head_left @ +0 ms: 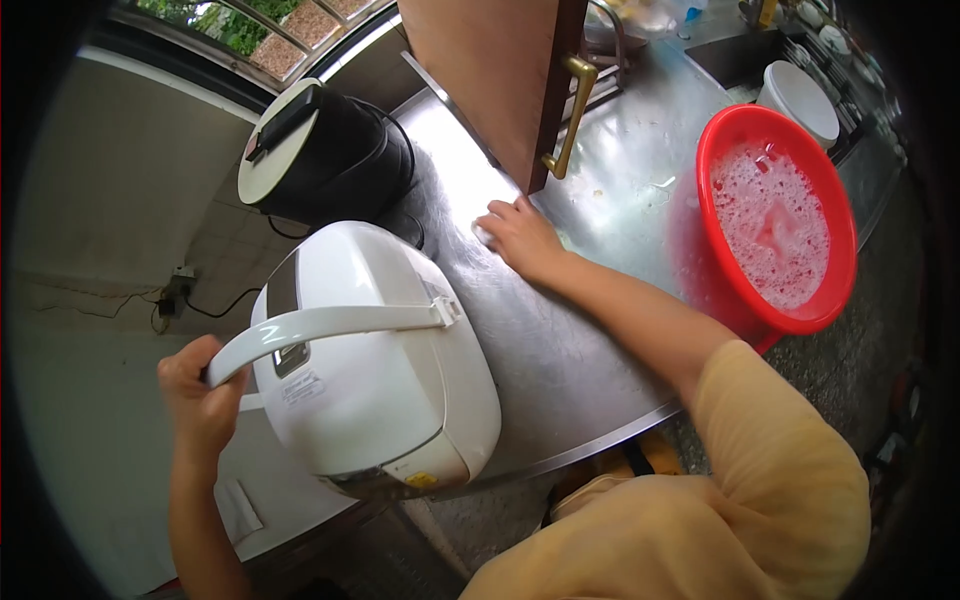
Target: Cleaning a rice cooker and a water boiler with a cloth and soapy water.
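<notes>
My left hand [204,397] grips the raised carrying handle [330,322] of a white rice cooker [375,390]. The cooker is tilted at the left end of a stainless steel counter [517,360]; whether its base touches the counter is hidden. My right hand [525,238] rests on the steel, close to the lower corner of a brown cabinet door [495,82]. Under its fingers is a small white item [484,234], perhaps a cloth, mostly covered by the hand.
A black appliance with a pale lid [330,150] stands behind the cooker. The open door has a brass handle [574,116]. At right, a red basin [844,247] holds sudsy water beside a white bucket [802,105] and a sink [724,56]. A wall socket [180,281] has cords.
</notes>
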`<state>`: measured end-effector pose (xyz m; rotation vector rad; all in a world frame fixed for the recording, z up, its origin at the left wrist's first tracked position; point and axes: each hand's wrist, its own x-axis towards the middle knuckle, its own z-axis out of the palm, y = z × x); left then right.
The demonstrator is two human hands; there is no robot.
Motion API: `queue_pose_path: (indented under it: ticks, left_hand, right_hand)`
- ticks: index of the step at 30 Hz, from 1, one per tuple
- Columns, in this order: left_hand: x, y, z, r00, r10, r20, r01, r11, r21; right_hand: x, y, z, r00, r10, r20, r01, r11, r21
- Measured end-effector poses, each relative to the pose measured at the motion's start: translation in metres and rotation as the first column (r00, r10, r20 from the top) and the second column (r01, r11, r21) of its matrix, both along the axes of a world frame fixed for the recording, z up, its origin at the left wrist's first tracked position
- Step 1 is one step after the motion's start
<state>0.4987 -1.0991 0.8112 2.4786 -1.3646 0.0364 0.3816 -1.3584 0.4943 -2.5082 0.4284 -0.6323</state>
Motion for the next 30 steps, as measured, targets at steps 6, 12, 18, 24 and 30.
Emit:
queue_pose_path:
  ticks: [6, 12, 18, 24, 30]
  left_hand:
    - [-0.009, 0.045, 0.027, 0.941, -0.074, 0.330, 0.063, 0.997, 0.044]
    - [-0.046, 0.047, 0.030, 0.970, 0.004, 0.244, -0.001, 1.000, -0.012]
    - [-0.063, 0.063, 0.032, 0.965, 0.063, 0.255, -0.076, 0.996, 0.041]
    - [-0.082, 0.081, 0.025, 0.957, 0.164, 0.238, -0.172, 0.985, 0.013]
    - [-0.089, 0.083, 0.017, 0.971, 0.179, 0.157, -0.186, 0.982, 0.030]
  right_hand:
    - [0.012, 0.045, 0.021, 0.989, 0.027, 0.148, -0.002, 0.986, -0.166]
    - [0.087, 0.071, 0.040, 0.999, -0.029, 0.037, -0.021, 0.424, 0.905]
    - [0.097, 0.111, 0.025, 0.984, -0.155, 0.089, -0.165, -0.586, 0.794]
    - [0.103, 0.113, 0.040, 0.926, -0.356, 0.127, -0.347, -0.666, 0.661]
    - [0.116, 0.097, 0.035, 0.968, -0.232, 0.093, -0.220, -0.615, 0.757]
